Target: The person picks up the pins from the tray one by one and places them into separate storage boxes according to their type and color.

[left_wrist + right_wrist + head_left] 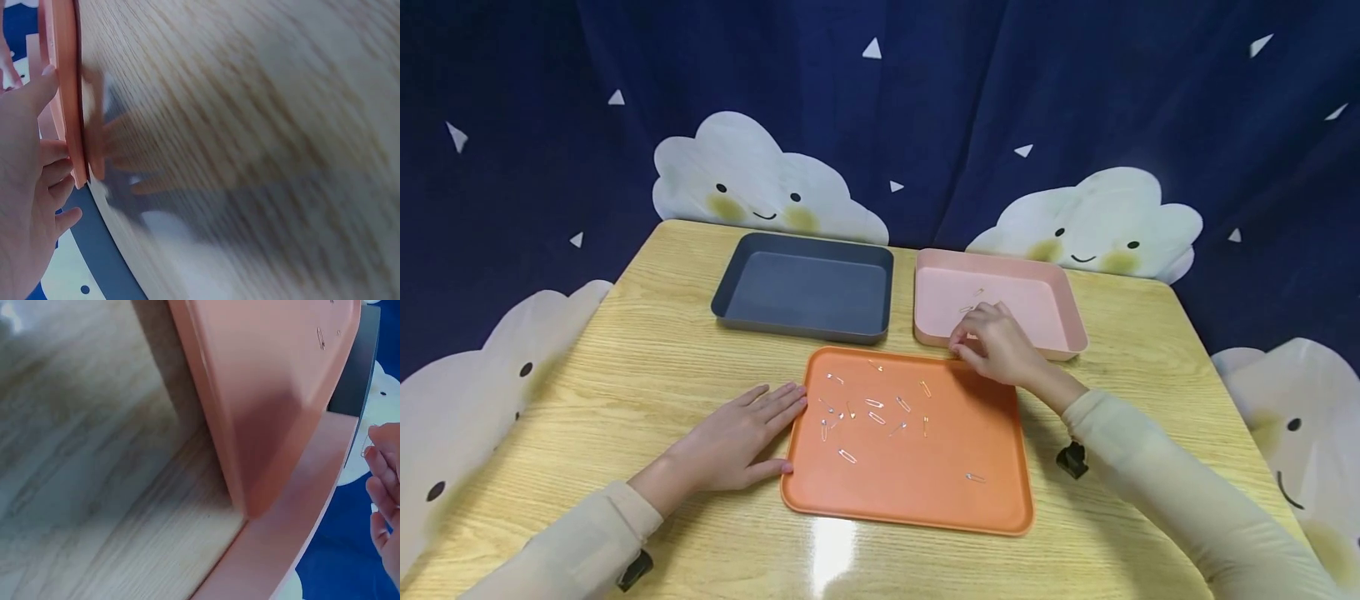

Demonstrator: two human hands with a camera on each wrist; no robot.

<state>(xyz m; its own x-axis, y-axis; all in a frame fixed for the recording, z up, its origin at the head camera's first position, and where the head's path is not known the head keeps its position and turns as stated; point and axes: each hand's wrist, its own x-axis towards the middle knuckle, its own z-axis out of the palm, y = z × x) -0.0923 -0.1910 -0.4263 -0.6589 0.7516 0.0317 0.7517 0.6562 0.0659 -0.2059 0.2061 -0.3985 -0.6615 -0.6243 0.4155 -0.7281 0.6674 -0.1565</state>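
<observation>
Right wrist view: pinches thin metal safety pin (364, 449) at fingertips of right grip (997, 343), by near wall of shallow rectangular pink plastic tray (1030, 292). Head view: rests left grip (730, 442), fingers extended, against left rim of rectangular orange tray (910, 492).

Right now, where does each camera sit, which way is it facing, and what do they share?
Head: worn on the head, facing forward and down over the table; the left hand, right hand and both sleeves show.
Left wrist: on that wrist, looking along the table at the orange tray; the left hand shows at picture left.
Right wrist: on that wrist, looking past the pink tray; the right hand, pinching a safety pin, shows at picture right.
Shared: both wrist views include the orange tray.
</observation>
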